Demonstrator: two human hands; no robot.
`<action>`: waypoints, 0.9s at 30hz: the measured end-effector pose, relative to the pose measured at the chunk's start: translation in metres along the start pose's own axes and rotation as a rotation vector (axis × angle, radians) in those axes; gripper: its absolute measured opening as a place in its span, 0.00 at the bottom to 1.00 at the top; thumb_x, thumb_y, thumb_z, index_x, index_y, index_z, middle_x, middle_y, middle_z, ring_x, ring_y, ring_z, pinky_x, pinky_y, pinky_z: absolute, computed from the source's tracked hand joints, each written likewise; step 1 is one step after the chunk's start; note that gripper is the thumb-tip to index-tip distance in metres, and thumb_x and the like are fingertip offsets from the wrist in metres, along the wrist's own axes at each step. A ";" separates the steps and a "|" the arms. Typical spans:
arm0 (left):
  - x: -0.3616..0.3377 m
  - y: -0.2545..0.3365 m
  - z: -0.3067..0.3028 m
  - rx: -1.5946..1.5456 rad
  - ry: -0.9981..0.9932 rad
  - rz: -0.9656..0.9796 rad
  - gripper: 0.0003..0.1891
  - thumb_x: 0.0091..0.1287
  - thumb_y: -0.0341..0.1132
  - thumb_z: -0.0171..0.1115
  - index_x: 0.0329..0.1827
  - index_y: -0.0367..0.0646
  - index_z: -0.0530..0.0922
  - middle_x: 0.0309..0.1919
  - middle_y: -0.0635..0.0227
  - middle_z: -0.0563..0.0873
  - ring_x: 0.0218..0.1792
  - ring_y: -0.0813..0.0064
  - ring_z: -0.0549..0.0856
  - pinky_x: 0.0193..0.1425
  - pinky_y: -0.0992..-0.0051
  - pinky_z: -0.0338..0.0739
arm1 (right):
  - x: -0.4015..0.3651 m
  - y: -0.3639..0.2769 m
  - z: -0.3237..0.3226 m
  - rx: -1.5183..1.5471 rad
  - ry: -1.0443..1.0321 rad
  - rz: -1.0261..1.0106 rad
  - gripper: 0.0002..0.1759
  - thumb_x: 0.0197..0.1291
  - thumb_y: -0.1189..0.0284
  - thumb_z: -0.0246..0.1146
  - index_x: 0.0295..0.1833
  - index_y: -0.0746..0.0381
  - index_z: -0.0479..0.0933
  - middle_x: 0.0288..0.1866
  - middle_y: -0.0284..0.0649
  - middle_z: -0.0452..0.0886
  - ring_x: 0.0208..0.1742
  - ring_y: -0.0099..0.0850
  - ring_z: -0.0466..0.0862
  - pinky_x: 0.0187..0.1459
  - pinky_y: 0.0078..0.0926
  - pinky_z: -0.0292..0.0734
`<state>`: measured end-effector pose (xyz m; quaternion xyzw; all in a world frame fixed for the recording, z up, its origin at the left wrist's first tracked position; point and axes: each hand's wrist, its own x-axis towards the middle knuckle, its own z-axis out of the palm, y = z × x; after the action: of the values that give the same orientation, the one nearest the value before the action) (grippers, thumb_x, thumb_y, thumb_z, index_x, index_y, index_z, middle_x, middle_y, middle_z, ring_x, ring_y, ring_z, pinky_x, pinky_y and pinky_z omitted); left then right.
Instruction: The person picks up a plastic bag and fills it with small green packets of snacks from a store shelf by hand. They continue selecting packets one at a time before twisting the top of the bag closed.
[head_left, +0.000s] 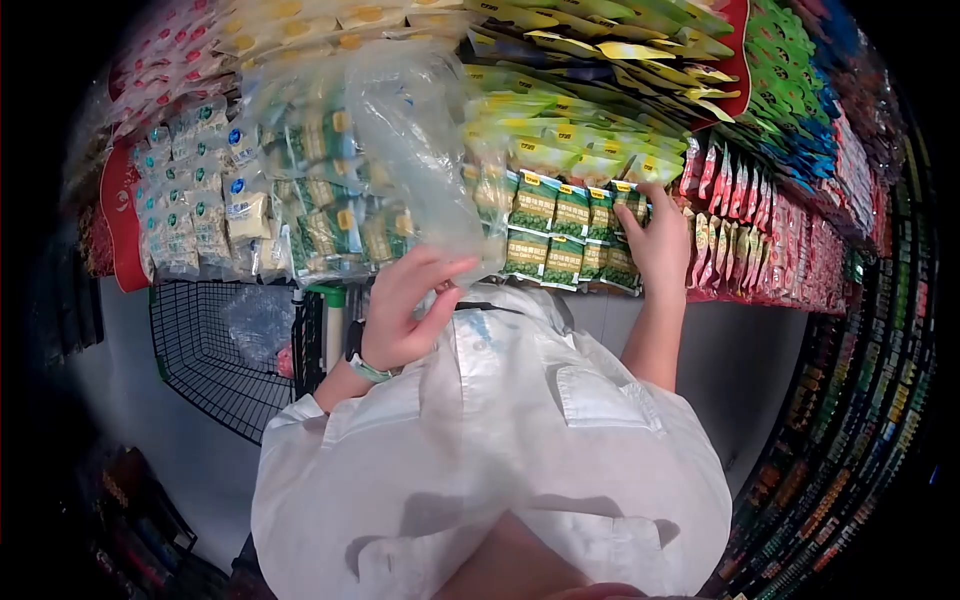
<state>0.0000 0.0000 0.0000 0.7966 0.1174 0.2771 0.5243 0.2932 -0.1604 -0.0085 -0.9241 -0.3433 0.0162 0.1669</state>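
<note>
Shelves point(125, 235) hold snacks. My left hand point(405, 310) grips a clear bag point(410, 140), my right hand point(660, 240) grips green packs point(560, 235). Bag needs opening.

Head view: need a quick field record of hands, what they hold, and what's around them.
left: left hand raised, gripping clear plastic bag
right: right hand on the row of green packets; grip unclear
wrist: watch on the left wrist
above: yellow packets over the green row
lower left: black wire cart
clothing: white shirt
</note>
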 end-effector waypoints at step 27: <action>-0.004 0.010 -0.002 0.042 0.015 0.055 0.25 0.61 0.22 0.62 0.64 0.39 0.78 0.46 0.58 0.81 0.34 0.66 0.85 0.38 0.71 0.79 | -0.004 -0.109 0.026 1.328 -0.523 -0.078 0.09 0.69 0.78 0.62 0.53 0.67 0.78 0.47 0.32 0.82 0.45 0.19 0.82 0.46 0.19 0.80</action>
<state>-0.0054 -0.0046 0.0086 0.8083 0.1050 0.2949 0.4987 0.2180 -0.0786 0.0017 -0.5802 -0.3226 0.4369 0.6069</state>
